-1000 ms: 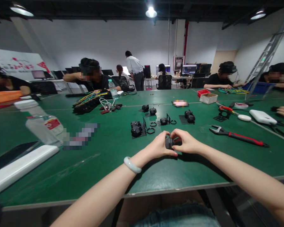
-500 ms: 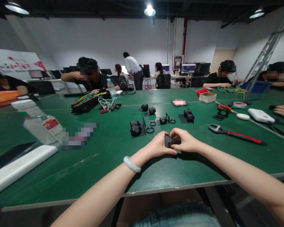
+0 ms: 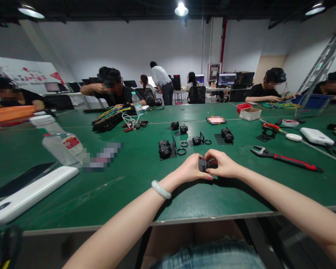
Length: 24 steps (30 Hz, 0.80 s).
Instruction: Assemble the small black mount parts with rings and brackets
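My left hand (image 3: 190,168) is closed round a black ribbed plastic fitting (image 3: 203,165), which looks like a cable gland. From the other side, the curled thumb and fingers of my right hand (image 3: 222,164) grip the same fitting; a dark ring-like part of it shows between them. Both hands are low over the green table (image 3: 123,205). Just beyond them lie a black ring nut (image 3: 181,151) and a smaller ring (image 3: 208,142). Similar black fittings sit on slotted plates, one pair to the left (image 3: 165,149) and another to the right (image 3: 226,135).
Adjustable pliers (image 3: 287,158) with red-black handles lie to the right, near a white power adapter (image 3: 317,136). At left are a clear bottle (image 3: 63,145) and a long white case (image 3: 36,192). Several people sit across the table. The near table edge (image 3: 190,222) runs below my forearms.
The whole scene has shifted slightly to the right as my head turned. Both hands keep their grip on the black fitting, with hardly any visible difference.
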### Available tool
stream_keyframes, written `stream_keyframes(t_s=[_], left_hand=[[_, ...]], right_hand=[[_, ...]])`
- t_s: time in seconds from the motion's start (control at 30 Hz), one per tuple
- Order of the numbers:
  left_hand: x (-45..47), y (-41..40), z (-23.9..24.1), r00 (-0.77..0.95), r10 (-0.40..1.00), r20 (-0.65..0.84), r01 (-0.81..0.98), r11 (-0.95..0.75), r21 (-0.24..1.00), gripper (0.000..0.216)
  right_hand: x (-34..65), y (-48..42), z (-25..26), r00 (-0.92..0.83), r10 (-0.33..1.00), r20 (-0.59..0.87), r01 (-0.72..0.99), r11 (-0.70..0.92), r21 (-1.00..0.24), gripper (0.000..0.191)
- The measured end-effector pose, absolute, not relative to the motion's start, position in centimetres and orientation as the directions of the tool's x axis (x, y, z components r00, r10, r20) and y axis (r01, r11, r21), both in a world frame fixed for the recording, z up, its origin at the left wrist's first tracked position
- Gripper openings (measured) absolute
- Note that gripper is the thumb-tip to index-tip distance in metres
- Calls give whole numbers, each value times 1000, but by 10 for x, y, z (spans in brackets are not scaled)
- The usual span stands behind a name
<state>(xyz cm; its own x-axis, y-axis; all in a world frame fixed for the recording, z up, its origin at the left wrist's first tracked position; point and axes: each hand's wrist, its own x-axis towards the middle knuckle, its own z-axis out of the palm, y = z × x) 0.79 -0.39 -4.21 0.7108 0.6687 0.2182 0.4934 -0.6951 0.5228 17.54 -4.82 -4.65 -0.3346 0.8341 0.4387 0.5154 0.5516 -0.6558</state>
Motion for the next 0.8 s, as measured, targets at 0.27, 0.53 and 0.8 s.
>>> stream_keyframes(t_s=[0.27,0.53,0.8], left_hand=[[8,-3,-39,723,655,218,492,-710,504,72],[5,3,-38,739,639,214,483,-724,493,71],[5,6,-38,725,655,213,496,-711,498,71]], right_hand=[[176,-45,-48,-340,828,447,512,561,-650,28],[176,-40,-50,-350,824,446,503,567,-652,28],[176,-36,-52,-345,821,455,469,571,-674,28]])
